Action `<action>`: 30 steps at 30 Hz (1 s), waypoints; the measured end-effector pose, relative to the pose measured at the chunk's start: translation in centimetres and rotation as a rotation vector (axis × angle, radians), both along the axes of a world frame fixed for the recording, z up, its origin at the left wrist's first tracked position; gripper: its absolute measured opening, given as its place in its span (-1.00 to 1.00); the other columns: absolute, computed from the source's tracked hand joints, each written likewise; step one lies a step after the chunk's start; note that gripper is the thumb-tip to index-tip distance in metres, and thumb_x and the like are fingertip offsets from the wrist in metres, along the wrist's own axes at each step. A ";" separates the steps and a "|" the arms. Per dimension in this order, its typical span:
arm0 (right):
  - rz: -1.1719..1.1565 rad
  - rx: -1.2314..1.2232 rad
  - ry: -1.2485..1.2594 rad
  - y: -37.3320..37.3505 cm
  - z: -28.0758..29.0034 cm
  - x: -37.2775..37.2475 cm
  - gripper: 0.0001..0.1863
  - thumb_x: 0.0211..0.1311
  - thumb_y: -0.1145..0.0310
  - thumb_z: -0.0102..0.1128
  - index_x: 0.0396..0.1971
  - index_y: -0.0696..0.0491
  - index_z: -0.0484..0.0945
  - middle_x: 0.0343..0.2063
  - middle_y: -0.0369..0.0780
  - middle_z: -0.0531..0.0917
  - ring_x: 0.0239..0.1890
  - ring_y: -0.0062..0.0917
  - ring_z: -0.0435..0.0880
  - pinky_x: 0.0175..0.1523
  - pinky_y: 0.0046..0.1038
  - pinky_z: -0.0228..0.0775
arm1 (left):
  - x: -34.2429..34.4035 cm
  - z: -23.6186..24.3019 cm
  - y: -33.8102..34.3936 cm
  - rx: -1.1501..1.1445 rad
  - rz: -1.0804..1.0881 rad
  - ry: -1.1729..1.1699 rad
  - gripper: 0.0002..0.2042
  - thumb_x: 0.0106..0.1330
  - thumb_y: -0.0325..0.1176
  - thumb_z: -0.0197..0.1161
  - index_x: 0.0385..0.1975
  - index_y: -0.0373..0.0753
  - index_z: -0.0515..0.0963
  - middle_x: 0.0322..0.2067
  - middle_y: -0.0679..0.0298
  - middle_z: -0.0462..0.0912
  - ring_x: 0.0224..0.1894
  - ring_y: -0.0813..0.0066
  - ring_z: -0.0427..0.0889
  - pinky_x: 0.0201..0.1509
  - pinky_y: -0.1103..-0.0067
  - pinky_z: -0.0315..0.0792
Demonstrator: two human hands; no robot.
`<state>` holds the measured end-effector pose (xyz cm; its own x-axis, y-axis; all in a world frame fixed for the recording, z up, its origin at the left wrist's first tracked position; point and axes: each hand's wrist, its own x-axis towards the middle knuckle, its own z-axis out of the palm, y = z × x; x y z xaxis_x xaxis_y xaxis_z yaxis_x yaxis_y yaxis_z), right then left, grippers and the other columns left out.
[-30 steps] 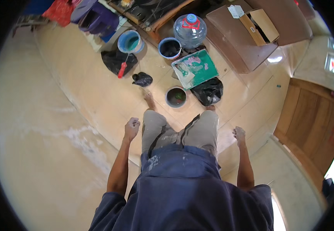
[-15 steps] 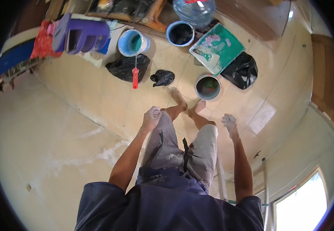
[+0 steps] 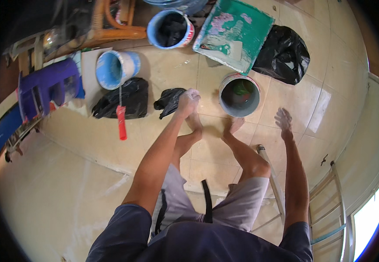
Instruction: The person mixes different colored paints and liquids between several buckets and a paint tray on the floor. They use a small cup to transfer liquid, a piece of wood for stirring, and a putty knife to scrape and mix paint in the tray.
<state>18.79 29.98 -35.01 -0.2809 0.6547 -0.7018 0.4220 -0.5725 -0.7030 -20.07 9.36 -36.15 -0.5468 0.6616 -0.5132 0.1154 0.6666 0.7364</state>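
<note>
My left hand, dusted white, is reached forward with its fingers curled in. What it holds, if anything, is hidden. It is beside a small crumpled black plastic bag and partly covers my left foot. My right hand hangs free over the tiles with its fingers apart, holding nothing. Between the hands, farther off, stands a round bucket with a green thing and murky contents inside. Behind it lies a green tray smeared with pale paste, a putty knife resting on it.
A blue bucket at the left has a red-handled roller hanging from its rim. Another bucket holds something black. Black plastic bags lie about. A purple plastic item is far left. A metal ladder stands at right.
I have leaned forward and my knees have moved apart. My left hand has gone from my knee out to beside the small black bag. My right hand has moved forward and right, fingers spreading.
</note>
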 end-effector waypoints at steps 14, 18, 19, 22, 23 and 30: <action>-0.102 0.354 -0.179 10.9 -5.8 -11.3 -0.21 -0.01 -0.04 0.25 0.19 0.00 0.17 0.13 -0.25 0.27 0.18 -0.44 0.25 0.14 -0.20 0.22 | -0.8 -14.5 13.1 0.212 0.470 -0.832 -0.69 0.16 -0.14 0.12 -0.16 -0.13 0.41 -0.27 0.29 0.54 -0.23 0.40 0.57 -0.17 0.51 0.40; -0.283 0.288 -0.142 13.1 -10.5 -13.3 -0.31 -0.05 0.10 0.35 0.10 -0.11 0.26 -0.02 -0.35 0.43 -0.03 -0.52 0.43 0.00 -0.26 0.36 | -1.3 -17.8 14.3 0.335 0.477 -0.855 -0.71 0.15 -0.14 0.09 -0.19 -0.12 0.42 -0.30 0.27 0.57 -0.27 0.38 0.57 -0.17 0.49 0.41; -0.309 0.306 -0.127 13.6 -11.4 -14.0 -0.31 -0.05 0.12 0.35 0.10 -0.11 0.26 -0.03 -0.36 0.44 -0.07 -0.52 0.46 -0.04 -0.27 0.40 | -1.7 -18.6 14.5 0.374 0.483 -0.877 -0.72 0.14 -0.15 0.08 -0.20 -0.12 0.43 -0.31 0.27 0.58 -0.29 0.37 0.57 -0.18 0.49 0.42; -0.347 0.672 -0.385 20.5 -18.7 -8.3 -0.40 -0.04 0.30 0.31 0.05 -0.06 0.30 -0.10 -0.26 0.47 -0.16 -0.50 0.51 -0.29 -0.42 0.50 | 1.2 -19.6 17.0 0.592 0.522 -0.899 -0.80 0.11 -0.18 0.09 -0.36 -0.12 0.48 -0.48 0.32 0.56 -0.48 0.47 0.54 -0.43 0.53 0.42; -0.375 0.698 -0.399 21.6 -19.5 -8.1 -0.42 -0.04 0.34 0.29 0.04 -0.05 0.31 -0.13 -0.24 0.48 -0.16 -0.48 0.52 -0.31 -0.41 0.50 | 1.8 -19.1 17.4 0.665 0.583 -0.902 -0.83 0.10 -0.19 0.10 -0.42 -0.12 0.49 -0.56 0.37 0.54 -0.58 0.55 0.51 -0.55 0.62 0.36; -0.556 0.420 0.002 18.4 -18.2 -12.3 -0.61 -0.10 0.44 0.21 -0.17 0.10 0.44 -0.36 -0.22 0.56 -0.33 -0.49 0.54 -0.26 -0.36 0.41 | -0.2 -18.9 14.3 0.657 0.667 -0.845 -0.84 0.08 -0.21 0.12 -0.46 -0.13 0.49 -0.56 0.35 0.53 -0.57 0.54 0.53 -0.57 0.60 0.42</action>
<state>6.44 48.41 -53.16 0.1741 0.9174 -0.3579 0.1434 -0.3832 -0.9125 -20.27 23.65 -55.10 -0.5341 0.6466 -0.5446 -0.7696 -0.1053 0.6298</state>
